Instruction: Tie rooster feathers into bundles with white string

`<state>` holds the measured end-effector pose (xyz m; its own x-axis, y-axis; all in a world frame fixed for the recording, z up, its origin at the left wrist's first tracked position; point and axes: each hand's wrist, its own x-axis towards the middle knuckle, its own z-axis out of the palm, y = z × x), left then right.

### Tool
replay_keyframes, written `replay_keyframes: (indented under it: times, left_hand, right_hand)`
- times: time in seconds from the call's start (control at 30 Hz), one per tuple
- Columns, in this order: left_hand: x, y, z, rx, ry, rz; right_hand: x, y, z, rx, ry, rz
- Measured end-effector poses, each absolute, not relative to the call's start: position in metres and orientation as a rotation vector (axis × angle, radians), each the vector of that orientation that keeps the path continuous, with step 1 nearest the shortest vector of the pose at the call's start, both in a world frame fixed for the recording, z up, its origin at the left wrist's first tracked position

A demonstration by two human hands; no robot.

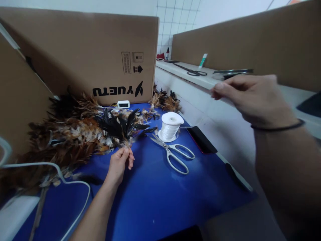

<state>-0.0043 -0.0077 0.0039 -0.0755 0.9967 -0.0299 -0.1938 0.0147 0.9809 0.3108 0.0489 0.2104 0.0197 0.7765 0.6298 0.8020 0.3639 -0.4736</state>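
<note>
My left hand [119, 164] pinches the base of a bunch of black feathers [122, 126], which fan out upward and away above the blue tabletop [150, 194]. My right hand [260, 97] is raised at the right, beside the ledge, with thumb and fingers pressed together. Whatever is in that pinch, if anything, is too small to make out. Between the hands lie silver scissors [166, 146] with their blades slightly apart. Just behind them a spool of white ribbon or thread [168, 130] stands upright, a loose end trailing right.
Piles of brown and black feathers [67, 137] cover the left and back. A cardboard box [82, 53] stands behind them. A dark phone [202, 140] lies at the right edge. Black scissors [197, 72] rest on the white ledge [180, 68]. A white cable [86, 187] curves at left.
</note>
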Motion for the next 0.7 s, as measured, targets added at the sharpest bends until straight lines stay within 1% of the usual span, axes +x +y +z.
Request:
replay_keyframes:
  times: [0.1,0.2,0.33,0.43,0.53,0.7]
  left_hand:
    - [-0.002,-0.008,0.003,1.034,1.127,1.315]
    - [-0.001,-0.009,0.004,1.026,1.119,1.312]
    - [0.0,-0.012,0.007,1.022,1.1,1.267]
    - [0.001,-0.013,0.008,0.992,1.095,1.243]
    - [0.003,-0.014,0.008,0.973,1.079,1.237]
    - [0.006,-0.015,0.01,0.941,1.063,1.182]
  right_hand:
    - [0.284,0.011,0.206,-1.149,-2.03,0.413]
    - [0.255,-0.005,0.177,-1.013,-2.266,0.629]
    - [0.223,-0.005,0.118,-1.042,-2.18,0.809]
    - [0.208,-0.001,0.081,-1.081,-2.129,0.808]
    - [0.201,0.004,0.06,-1.054,-2.131,0.719]
    - [0.195,0.011,0.04,-0.936,-2.153,0.366]
